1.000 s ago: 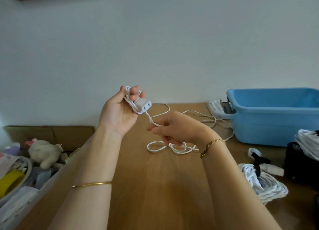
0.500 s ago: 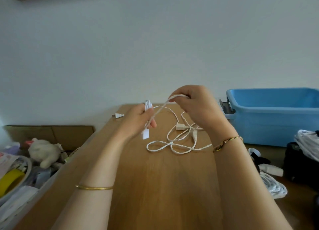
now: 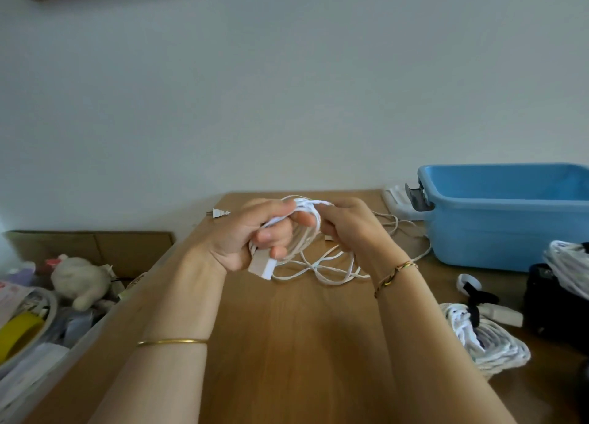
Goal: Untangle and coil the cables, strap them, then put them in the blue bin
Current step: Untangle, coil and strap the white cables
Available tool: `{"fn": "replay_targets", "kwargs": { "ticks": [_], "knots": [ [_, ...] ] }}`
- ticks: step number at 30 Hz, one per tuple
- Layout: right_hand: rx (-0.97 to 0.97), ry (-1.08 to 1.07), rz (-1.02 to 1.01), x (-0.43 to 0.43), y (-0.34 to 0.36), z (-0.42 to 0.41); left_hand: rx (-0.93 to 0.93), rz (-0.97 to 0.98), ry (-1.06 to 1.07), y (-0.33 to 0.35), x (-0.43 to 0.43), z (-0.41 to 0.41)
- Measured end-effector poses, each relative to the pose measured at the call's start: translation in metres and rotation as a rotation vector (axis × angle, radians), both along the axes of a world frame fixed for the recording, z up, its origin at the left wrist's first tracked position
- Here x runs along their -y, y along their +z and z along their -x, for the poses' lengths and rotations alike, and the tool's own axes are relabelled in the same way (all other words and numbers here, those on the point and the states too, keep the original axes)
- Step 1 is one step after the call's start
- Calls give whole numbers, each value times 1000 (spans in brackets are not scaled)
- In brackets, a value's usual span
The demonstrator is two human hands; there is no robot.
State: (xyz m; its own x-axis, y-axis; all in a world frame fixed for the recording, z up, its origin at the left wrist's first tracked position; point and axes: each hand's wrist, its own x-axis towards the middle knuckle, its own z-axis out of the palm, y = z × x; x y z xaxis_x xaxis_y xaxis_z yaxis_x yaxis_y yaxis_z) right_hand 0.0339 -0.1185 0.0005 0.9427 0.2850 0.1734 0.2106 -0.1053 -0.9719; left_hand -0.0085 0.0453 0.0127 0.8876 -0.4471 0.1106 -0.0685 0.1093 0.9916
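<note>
A thin white cable (image 3: 322, 266) lies partly looped on the wooden table (image 3: 296, 344). My left hand (image 3: 251, 235) holds several wound loops of it, and a flat white adapter block (image 3: 262, 267) hangs below its fingers. My right hand (image 3: 347, 229) pinches a strand of the same cable at the top of the loops, right beside the left fingers. The cable's plug (image 3: 218, 213) rests at the table's far left edge. The blue bin (image 3: 510, 219) stands at the right, open.
A strapped white cable coil (image 3: 484, 341) with a black strap lies at the right, near a black object (image 3: 554, 305) with more white cable on it. A white power strip (image 3: 398, 200) sits behind the bin. Left of the table are a cardboard box, a plush toy (image 3: 81, 280) and clutter.
My right hand came down and left from above the table to meet the left hand. The left hand now holds more loops, and less cable lies loose on the table.
</note>
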Motion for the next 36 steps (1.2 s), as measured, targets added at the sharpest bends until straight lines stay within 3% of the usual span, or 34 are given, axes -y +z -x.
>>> {"fn": "replay_targets", "kwargs": {
  "ticks": [4,6,8,15,18,20,22,24,30,36],
  "knots": [
    [-39,86,135,-11,-11,2,-133,459,-96,5,-3,-7],
    [-39,162,282,-17,-14,4,-199,708,-6,10,-4,-8],
    [-14,234,388,-21,-13,8,-166,774,147,13,-1,-9],
    [57,519,666,-20,2,19,270,516,710,9,1,-21],
    [122,515,668,-15,12,22,444,33,997,1,-12,-20],
    [186,406,528,-12,20,22,494,-362,1045,-5,-15,-17],
    [294,230,346,-6,27,20,466,-613,976,-7,-13,-16],
    [344,101,202,1,31,15,396,-693,843,-6,-7,-14],
    [123,-33,-131,8,21,6,79,-382,352,2,11,2],
    [-1,-54,-129,-1,6,1,59,-179,51,5,9,5]
  ]
}}
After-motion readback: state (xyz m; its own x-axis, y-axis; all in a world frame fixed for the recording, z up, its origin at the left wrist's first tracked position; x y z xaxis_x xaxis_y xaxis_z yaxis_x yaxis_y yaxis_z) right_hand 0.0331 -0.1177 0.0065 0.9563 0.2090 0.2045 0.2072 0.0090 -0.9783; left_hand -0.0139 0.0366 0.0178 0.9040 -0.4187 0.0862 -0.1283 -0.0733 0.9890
